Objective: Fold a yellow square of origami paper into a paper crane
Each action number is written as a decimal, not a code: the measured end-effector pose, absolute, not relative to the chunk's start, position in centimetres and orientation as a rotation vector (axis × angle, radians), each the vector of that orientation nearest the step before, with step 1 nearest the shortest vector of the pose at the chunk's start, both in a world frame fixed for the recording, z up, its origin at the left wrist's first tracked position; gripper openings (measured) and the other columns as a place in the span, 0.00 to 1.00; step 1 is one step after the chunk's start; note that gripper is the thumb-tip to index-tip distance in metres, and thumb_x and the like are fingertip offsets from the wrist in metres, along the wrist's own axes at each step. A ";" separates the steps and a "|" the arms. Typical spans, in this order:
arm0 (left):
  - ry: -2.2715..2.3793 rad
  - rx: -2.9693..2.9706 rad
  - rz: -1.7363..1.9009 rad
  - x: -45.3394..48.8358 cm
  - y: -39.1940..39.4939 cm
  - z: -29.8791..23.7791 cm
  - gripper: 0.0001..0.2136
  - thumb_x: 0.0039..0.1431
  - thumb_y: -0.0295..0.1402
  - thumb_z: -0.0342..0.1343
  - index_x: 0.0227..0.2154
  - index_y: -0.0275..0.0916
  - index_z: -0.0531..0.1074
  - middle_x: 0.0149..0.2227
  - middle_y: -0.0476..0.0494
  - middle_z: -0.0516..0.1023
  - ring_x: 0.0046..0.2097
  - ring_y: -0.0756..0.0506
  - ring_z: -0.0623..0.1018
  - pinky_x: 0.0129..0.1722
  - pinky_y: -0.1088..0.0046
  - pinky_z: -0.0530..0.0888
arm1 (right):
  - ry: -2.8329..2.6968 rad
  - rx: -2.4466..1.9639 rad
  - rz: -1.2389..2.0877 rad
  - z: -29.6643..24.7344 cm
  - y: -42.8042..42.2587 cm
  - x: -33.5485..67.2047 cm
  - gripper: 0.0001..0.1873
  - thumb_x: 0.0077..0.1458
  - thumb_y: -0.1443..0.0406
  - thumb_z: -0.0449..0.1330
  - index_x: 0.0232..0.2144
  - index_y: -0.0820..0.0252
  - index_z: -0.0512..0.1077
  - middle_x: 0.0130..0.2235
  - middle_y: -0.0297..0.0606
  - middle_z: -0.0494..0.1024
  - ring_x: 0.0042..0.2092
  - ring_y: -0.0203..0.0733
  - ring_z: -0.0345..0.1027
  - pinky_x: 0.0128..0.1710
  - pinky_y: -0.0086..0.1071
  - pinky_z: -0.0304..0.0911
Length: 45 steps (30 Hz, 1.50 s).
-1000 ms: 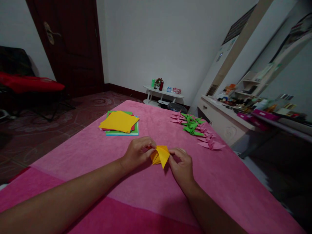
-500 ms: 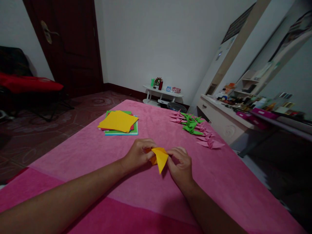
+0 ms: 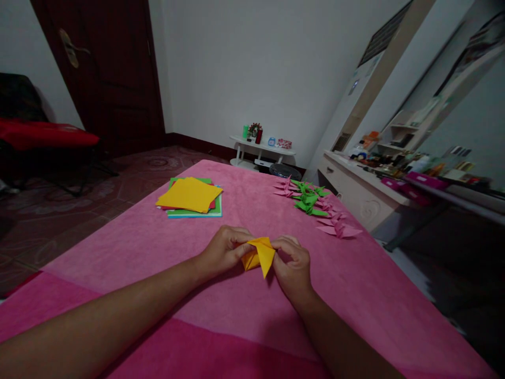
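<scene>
A partly folded sheet of yellow origami paper [image 3: 265, 255] is held between both hands, just above the pink cloth [image 3: 221, 310]. My left hand [image 3: 225, 248] pinches its left side between thumb and fingers. On the opposite side, my right hand [image 3: 292, 259] grips the upper right corner, its thumb and forefinger pressed together. One pointed flap hangs down toward me, and a folded layer shows behind it on the left. My fingers hide the paper's outer edges.
A stack of coloured paper squares [image 3: 190, 196], yellow on top, lies at the far left of the cloth. Several folded paper cranes, green [image 3: 310, 202] and pink [image 3: 339, 229], are grouped at the far right. Beyond stand a low white table [image 3: 262, 146] and a cluttered dresser [image 3: 361, 184].
The yellow paper has turned slightly between my hands: its hanging flap has shifted right, and more of the layer behind shows at the left. Both hands keep their grip.
</scene>
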<state>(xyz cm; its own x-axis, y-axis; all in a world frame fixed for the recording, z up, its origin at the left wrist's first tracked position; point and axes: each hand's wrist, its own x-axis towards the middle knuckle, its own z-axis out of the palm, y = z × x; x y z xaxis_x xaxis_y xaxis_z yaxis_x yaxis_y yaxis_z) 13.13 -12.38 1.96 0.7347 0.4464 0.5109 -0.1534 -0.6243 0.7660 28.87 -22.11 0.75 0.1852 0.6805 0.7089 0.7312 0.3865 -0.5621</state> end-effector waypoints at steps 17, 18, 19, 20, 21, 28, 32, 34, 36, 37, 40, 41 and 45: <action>0.400 1.710 0.801 13.8 -12.9 1.5 0.11 0.48 0.36 0.60 0.19 0.31 0.71 0.20 0.49 0.68 0.23 0.54 0.66 0.23 0.80 0.62 | -1.551 -1.287 0.337 0.8 -22.3 28.6 0.10 0.53 0.65 0.57 0.21 0.60 0.69 0.23 0.33 0.67 0.29 0.36 0.59 0.32 0.31 0.54; 0.412 1.667 0.776 13.8 -12.9 1.5 0.12 0.47 0.37 0.61 0.19 0.31 0.70 0.19 0.50 0.68 0.22 0.54 0.66 0.22 0.80 0.61 | -1.541 -1.278 0.374 0.8 -22.3 28.6 0.12 0.54 0.64 0.57 0.20 0.60 0.68 0.23 0.32 0.65 0.29 0.36 0.58 0.32 0.30 0.53; 0.416 1.627 0.747 13.8 -12.9 1.4 0.13 0.47 0.38 0.61 0.19 0.31 0.70 0.19 0.50 0.68 0.22 0.54 0.65 0.21 0.81 0.60 | -1.520 -1.271 0.417 0.8 -22.3 28.6 0.13 0.54 0.63 0.57 0.19 0.61 0.67 0.22 0.32 0.63 0.28 0.35 0.57 0.31 0.30 0.53; 0.411 1.589 0.719 13.8 -12.9 1.4 0.14 0.46 0.39 0.61 0.19 0.31 0.70 0.19 0.50 0.68 0.21 0.55 0.65 0.21 0.81 0.60 | -1.491 -1.267 0.465 0.7 -22.4 28.7 0.14 0.55 0.62 0.56 0.19 0.61 0.66 0.22 0.31 0.61 0.28 0.34 0.56 0.30 0.29 0.52; 0.401 1.555 0.693 13.7 -12.8 1.3 0.14 0.47 0.39 0.61 0.20 0.31 0.70 0.19 0.50 0.68 0.21 0.55 0.65 0.21 0.81 0.60 | -1.455 -1.266 0.515 0.6 -22.5 28.7 0.15 0.55 0.62 0.56 0.19 0.61 0.66 0.22 0.31 0.60 0.27 0.34 0.55 0.29 0.29 0.52; 0.418 1.475 0.632 13.9 -12.6 1.2 0.16 0.43 0.41 0.63 0.20 0.30 0.71 0.18 0.49 0.69 0.20 0.55 0.64 0.20 0.81 0.59 | -1.291 -1.257 0.732 -0.1 -22.6 28.6 0.18 0.55 0.58 0.56 0.19 0.62 0.64 0.22 0.30 0.57 0.25 0.32 0.51 0.24 0.27 0.48; 0.453 1.497 0.634 13.8 -12.5 1.1 0.18 0.41 0.43 0.64 0.18 0.31 0.70 0.17 0.50 0.68 0.19 0.56 0.63 0.19 0.81 0.58 | -1.276 -1.248 0.751 0.2 -22.6 28.5 0.20 0.54 0.56 0.56 0.17 0.62 0.62 0.20 0.30 0.57 0.23 0.31 0.49 0.21 0.27 0.46; 0.436 1.505 0.618 13.7 -12.5 1.1 0.18 0.42 0.44 0.63 0.18 0.30 0.70 0.17 0.50 0.67 0.19 0.55 0.63 0.19 0.81 0.58 | -1.267 -1.245 0.762 0.3 -22.6 28.4 0.21 0.53 0.55 0.57 0.16 0.62 0.62 0.19 0.30 0.56 0.23 0.31 0.49 0.21 0.27 0.45; 0.415 1.511 0.599 13.7 -12.5 1.0 0.19 0.46 0.46 0.60 0.19 0.30 0.70 0.18 0.50 0.67 0.20 0.56 0.63 0.19 0.81 0.57 | -1.234 -1.242 0.784 0.4 -22.6 28.4 0.20 0.53 0.55 0.57 0.16 0.62 0.62 0.19 0.29 0.56 0.22 0.31 0.49 0.21 0.27 0.45; 0.407 1.514 0.595 13.7 -12.6 1.0 0.20 0.47 0.46 0.59 0.19 0.30 0.70 0.18 0.50 0.67 0.20 0.56 0.62 0.19 0.81 0.57 | -1.214 -1.241 0.800 0.4 -22.6 28.3 0.20 0.53 0.55 0.57 0.17 0.62 0.63 0.20 0.29 0.56 0.22 0.31 0.49 0.21 0.27 0.45; 0.398 1.513 0.597 13.8 -12.7 0.9 0.19 0.49 0.46 0.58 0.22 0.30 0.70 0.19 0.49 0.67 0.21 0.55 0.63 0.20 0.81 0.58 | -1.193 -1.241 0.862 0.3 -22.7 28.2 0.17 0.53 0.56 0.57 0.21 0.63 0.66 0.21 0.30 0.57 0.23 0.31 0.50 0.22 0.27 0.46; 0.396 1.503 0.595 13.8 -12.7 0.9 0.19 0.49 0.46 0.58 0.24 0.30 0.71 0.20 0.49 0.68 0.21 0.55 0.64 0.21 0.81 0.59 | -1.202 -1.242 0.880 0.3 -22.7 28.2 0.17 0.53 0.56 0.57 0.21 0.63 0.66 0.21 0.30 0.57 0.23 0.31 0.49 0.22 0.27 0.46; 0.414 1.447 0.566 13.8 -13.1 1.0 0.18 0.49 0.46 0.59 0.25 0.31 0.71 0.21 0.49 0.68 0.21 0.54 0.66 0.20 0.80 0.59 | -1.286 -1.263 0.940 0.3 -22.7 28.0 0.18 0.53 0.56 0.57 0.20 0.62 0.65 0.21 0.30 0.56 0.23 0.31 0.48 0.22 0.27 0.46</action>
<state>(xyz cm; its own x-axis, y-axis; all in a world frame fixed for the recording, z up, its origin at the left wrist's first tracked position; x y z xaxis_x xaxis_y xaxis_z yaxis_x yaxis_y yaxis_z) 13.82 -13.09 0.97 0.8028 0.5920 0.0713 -0.1115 0.0315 0.9933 28.01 -22.73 0.27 0.1126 0.9821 0.1509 0.1544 0.1327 -0.9791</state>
